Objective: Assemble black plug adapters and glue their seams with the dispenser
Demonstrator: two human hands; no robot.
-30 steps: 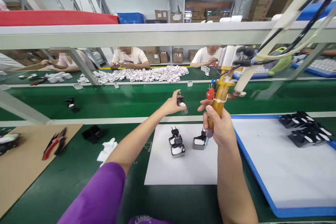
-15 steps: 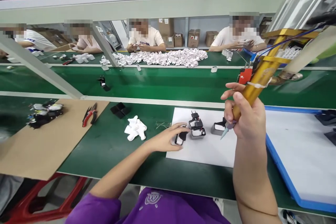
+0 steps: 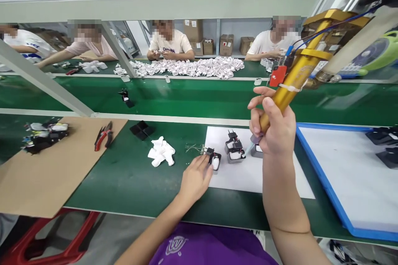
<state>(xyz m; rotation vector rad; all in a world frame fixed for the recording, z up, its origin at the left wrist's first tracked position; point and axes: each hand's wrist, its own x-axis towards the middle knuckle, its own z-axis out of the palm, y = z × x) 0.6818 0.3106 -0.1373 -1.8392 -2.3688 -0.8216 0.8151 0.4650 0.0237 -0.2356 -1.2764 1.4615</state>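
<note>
The gold dispenser (image 3: pixel 287 87) is gripped in the right hand (image 3: pixel 278 126), its barrel wrapped by the thumb and lower fingers, with 1 finger extended. Its pale nozzle (image 3: pixel 249 148) is angled down to the left, the tip at the right corner of the clustered units (image 3: pixel 235 155); contact cannot be confirmed. Fingers of the left hand (image 3: pixel 194 176) are laid against a black unit (image 3: pixel 215 161) at the left edge of the white sheet (image 3: pixel 236 180); whether it is pinched cannot be told. Behind the nozzle, a partly hidden unit (image 3: pixel 256 151) is noted.

The sheet is laid on a green bench (image 3: pixel 133 178). To the right, dark pieces (image 3: pixel 385 136) are held in a blue-rimmed tray (image 3: pixel 357 182); to the left, pliers (image 3: pixel 104 136) are placed on a brown board (image 3: pixel 34 186). Beyond the green belt (image 3: pixel 192 97), white parts (image 3: pixel 186 67) are heaped before 4 seated co-workers (image 3: pixel 171 45).

The black unit is seen dark-bodied, with a white oval inset; its prongs are pointed up-left. White insets are also seen in the clustered units, with 2 prongs upright at the rear.
</note>
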